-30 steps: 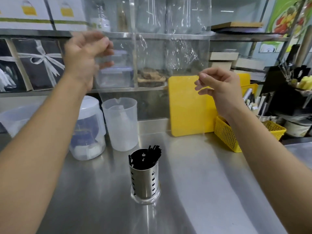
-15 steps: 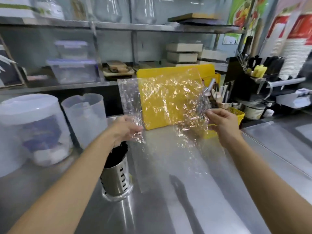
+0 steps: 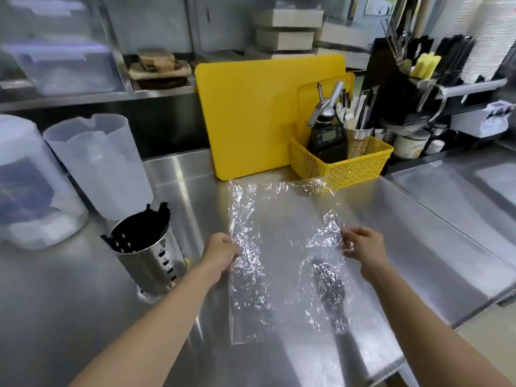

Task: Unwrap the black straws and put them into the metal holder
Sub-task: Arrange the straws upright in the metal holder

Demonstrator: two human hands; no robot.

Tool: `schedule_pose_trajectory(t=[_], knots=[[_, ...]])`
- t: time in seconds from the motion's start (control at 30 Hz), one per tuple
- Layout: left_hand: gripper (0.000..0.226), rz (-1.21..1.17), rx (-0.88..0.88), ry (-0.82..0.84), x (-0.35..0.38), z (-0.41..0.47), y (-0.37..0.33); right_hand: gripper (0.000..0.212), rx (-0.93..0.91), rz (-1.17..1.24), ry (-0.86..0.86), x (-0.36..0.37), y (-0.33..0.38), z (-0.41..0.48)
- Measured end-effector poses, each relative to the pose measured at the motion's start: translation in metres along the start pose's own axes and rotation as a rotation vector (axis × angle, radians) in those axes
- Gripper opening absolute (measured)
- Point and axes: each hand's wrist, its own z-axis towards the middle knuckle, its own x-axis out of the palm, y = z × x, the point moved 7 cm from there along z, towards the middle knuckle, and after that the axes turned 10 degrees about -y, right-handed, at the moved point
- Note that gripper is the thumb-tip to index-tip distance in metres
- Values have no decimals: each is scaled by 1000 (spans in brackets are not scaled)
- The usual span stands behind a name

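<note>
The perforated metal holder (image 3: pixel 150 261) stands on the steel counter at the left, filled with black straws (image 3: pixel 139 233) whose tips poke above its rim. A crinkled clear plastic wrapper (image 3: pixel 282 247) is spread flat over the counter to its right. My left hand (image 3: pixel 222 251) pinches the wrapper's left edge, just right of the holder. My right hand (image 3: pixel 363 247) pinches its right edge. No straws show inside the wrapper.
A yellow cutting board (image 3: pixel 251 115) leans at the back. A yellow mesh basket (image 3: pixel 343 163) with utensils sits beyond the wrapper. Two translucent plastic containers (image 3: pixel 97 163) stand left of the holder. The steel counter (image 3: pixel 418 247) drops off at the right front edge.
Both hands have come down from chest height with the wrapper, which now lies stretched low over the counter. The view has shifted right, so the holder sits farther left.
</note>
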Motion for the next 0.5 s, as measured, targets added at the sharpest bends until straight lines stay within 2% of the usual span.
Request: schedule_pose_trajectory(t=[0.07,0.3,0.5], knots=[[35,28,-35,1,8,-1,18,7,30,-52,20,-1,-19,3],[30,68,-117,27,15,-3,50,24,17,-352,36,1,-63,27],[22,308,17,22,-13,0,35,16,-100,-728,161,21,-52,43]])
